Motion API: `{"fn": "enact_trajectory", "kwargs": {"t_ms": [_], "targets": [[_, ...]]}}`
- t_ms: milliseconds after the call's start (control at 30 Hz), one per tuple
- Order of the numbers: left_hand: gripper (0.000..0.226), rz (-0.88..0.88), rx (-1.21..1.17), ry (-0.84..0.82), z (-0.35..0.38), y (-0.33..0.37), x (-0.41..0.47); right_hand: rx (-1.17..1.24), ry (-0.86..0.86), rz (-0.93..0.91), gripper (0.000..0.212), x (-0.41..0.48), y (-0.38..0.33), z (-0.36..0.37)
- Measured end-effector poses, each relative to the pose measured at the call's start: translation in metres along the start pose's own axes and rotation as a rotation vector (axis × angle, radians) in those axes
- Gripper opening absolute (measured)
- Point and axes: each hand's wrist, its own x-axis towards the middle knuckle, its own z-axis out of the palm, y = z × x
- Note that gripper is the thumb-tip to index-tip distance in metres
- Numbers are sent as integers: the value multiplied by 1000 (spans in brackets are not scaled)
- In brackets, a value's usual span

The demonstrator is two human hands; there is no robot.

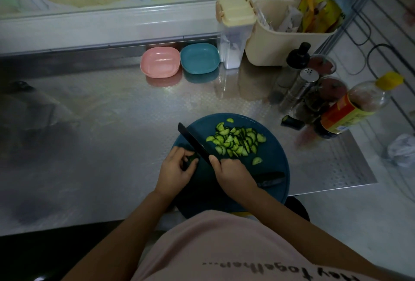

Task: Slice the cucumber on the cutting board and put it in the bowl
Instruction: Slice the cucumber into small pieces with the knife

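Cucumber slices [235, 142] lie piled on your round cutting board [277, 164]. Your left hand [176, 169], fingers curled, seems to pinch the last cucumber stub [193, 160], but it is dark there. Your right hand [234, 176] grips the black knife [194, 143], its blade just beside the stub. The pink bowl [160, 61] and blue bowl [199, 58] stand well behind.

A pale pink T-shirt [224, 247] fills the bottom centre of the frame. Dark, rounded lettering [280, 271] is printed on it, upside down at the lower right and partly cut off by the edge. Bare forearms [125, 224] lead up to the left hand [177, 166] and right hand [233, 173].
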Motion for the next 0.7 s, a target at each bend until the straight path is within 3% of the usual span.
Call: {"fn": "enact_trajectory", "kwargs": {"t_ms": [700], "targets": [[7,24,37,-7,1,0,0,65,9,1,60,3,1,0]]}}
